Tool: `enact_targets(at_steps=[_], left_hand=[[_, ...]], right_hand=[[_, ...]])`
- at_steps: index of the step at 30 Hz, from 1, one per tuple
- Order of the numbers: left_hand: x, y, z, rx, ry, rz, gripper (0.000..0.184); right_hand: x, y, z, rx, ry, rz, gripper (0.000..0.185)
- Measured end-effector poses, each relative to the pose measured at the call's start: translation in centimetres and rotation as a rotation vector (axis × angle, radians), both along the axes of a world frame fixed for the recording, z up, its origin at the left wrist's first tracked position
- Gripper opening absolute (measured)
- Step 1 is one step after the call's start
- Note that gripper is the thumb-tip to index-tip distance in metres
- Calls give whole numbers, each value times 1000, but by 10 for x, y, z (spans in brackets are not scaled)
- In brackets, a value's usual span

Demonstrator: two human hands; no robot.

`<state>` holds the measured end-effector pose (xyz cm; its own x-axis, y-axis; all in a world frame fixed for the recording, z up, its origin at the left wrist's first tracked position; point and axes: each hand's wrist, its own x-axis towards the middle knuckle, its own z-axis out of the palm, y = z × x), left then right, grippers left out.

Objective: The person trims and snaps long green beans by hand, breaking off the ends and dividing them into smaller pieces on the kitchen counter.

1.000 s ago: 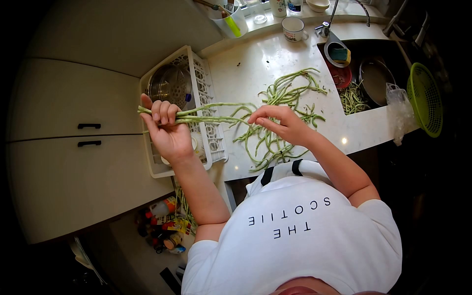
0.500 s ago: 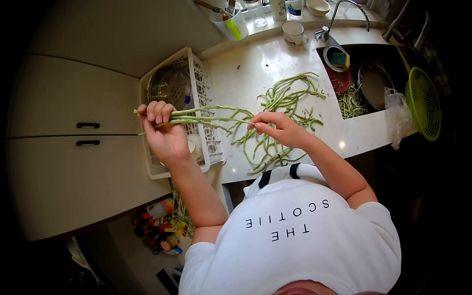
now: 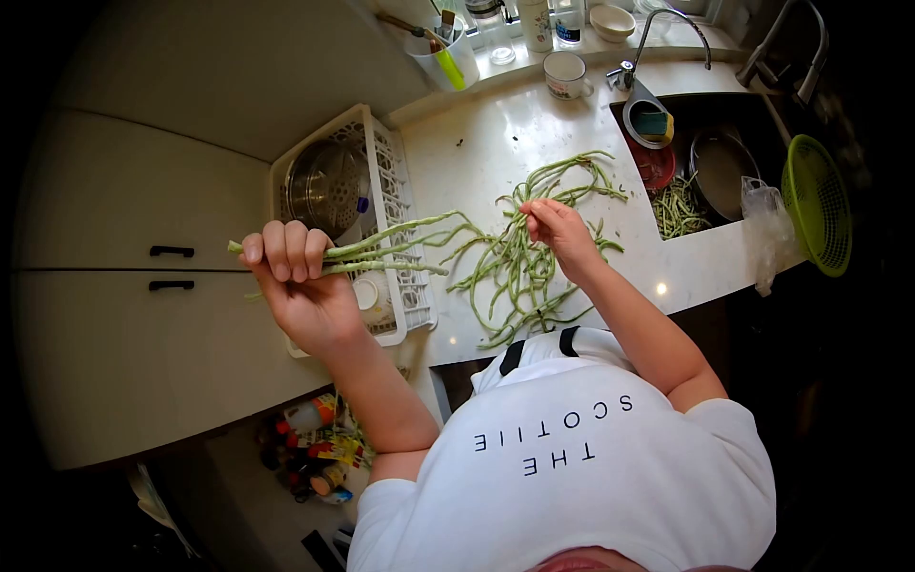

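Observation:
My left hand [image 3: 305, 286] is closed round several long green beans [image 3: 386, 238], raised in front of the dish rack. Their free ends stretch right toward the counter. My right hand [image 3: 560, 234] is over a loose heap of long beans [image 3: 519, 272] on the white counter. Its thumb and fingertips are pinched together at the heap's upper part. Whatever sits between those fingertips is too small or hidden to make out.
A white dish rack [image 3: 415, 286] with metal pans stands at left. At right, the sink [image 3: 705, 110] holds short bean pieces [image 3: 679, 208], a red bowl and a pan. A green colander [image 3: 818, 205] and plastic bag [image 3: 765, 224] are beside it. A mug [image 3: 565, 76] stands at the back.
My right hand has left the ends of the held beans and moved right and up, over the heap. My left hand has shifted slightly left and down with its beans.

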<state>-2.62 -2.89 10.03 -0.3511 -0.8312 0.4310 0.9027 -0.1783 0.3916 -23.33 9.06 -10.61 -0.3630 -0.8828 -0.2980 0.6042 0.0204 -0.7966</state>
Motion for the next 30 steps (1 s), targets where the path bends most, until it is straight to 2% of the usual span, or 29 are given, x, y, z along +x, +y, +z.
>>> enact_targets(at_steps=[1,4,5,7,8,13,15,26,28,29,30], left_hand=[[1,1,1,66,32,-66,16],[-3,1,-2,164,84,-128,15],[-3,1,-4,166,81,-133,15],[-3,-3,-8,227,88,-147,16],[-3,-5,-9,222,90,-148,16],[8,-14,-10,237,101,-84,15],[11,-17,-11,241,105,-78,14],[8,-15,-9,213,93,-84,16],[5,-11,-9,175,47,-52,17],[3,-8,-10,174,37,-47,17],[0,-6,-12,142,10,-35,18]], right_hand=[[0,-2,1,3,-1,1,25],[3,-9,13,-111,266,67,26],[7,-10,15,-110,264,62,26],[12,-14,20,-182,-194,463,25],[15,-15,17,-210,-285,555,26],[20,-7,26,-173,-288,639,27],[16,-5,22,-192,-124,692,25],[19,-1,5,-110,218,563,23],[23,1,6,-46,346,399,19],[22,0,0,-51,335,402,19],[20,-3,-4,-19,114,327,16]])
